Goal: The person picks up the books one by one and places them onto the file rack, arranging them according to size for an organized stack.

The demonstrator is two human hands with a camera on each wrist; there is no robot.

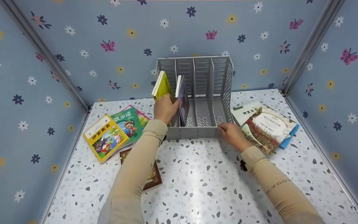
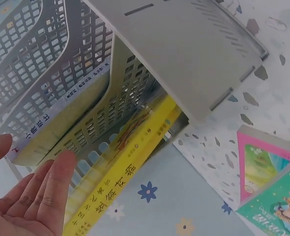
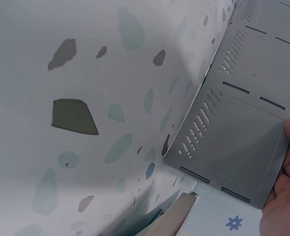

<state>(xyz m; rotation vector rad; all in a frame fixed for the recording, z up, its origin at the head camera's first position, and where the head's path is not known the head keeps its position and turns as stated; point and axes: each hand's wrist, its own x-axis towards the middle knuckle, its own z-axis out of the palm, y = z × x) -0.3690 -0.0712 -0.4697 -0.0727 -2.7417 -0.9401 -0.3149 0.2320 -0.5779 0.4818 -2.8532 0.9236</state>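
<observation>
A grey book rack (image 1: 194, 132) with upright dividers stands against the back wall. In its leftmost slot leans a yellow book (image 1: 162, 85), spine toward me. A thinner book with a pale lilac spine (image 2: 78, 96) stands in the adjacent slot. My left hand (image 1: 165, 109) is between these two books at the rack's front; in the left wrist view its fingers (image 2: 56, 189) are extended, beside the yellow book's cover. At the rack's front right corner, my right hand (image 1: 233, 135) grips the top edge of the front panel, seen also in the right wrist view.
Left of the rack lie a yellow picture book (image 1: 106, 138), a green book (image 1: 129, 123) and a pink-edged one (image 1: 141, 116). A brown book (image 1: 154, 179) is partly under my left forearm. Several overlapping books (image 1: 266, 127) lie at right. Patterned panels enclose the speckled table (image 1: 197, 186).
</observation>
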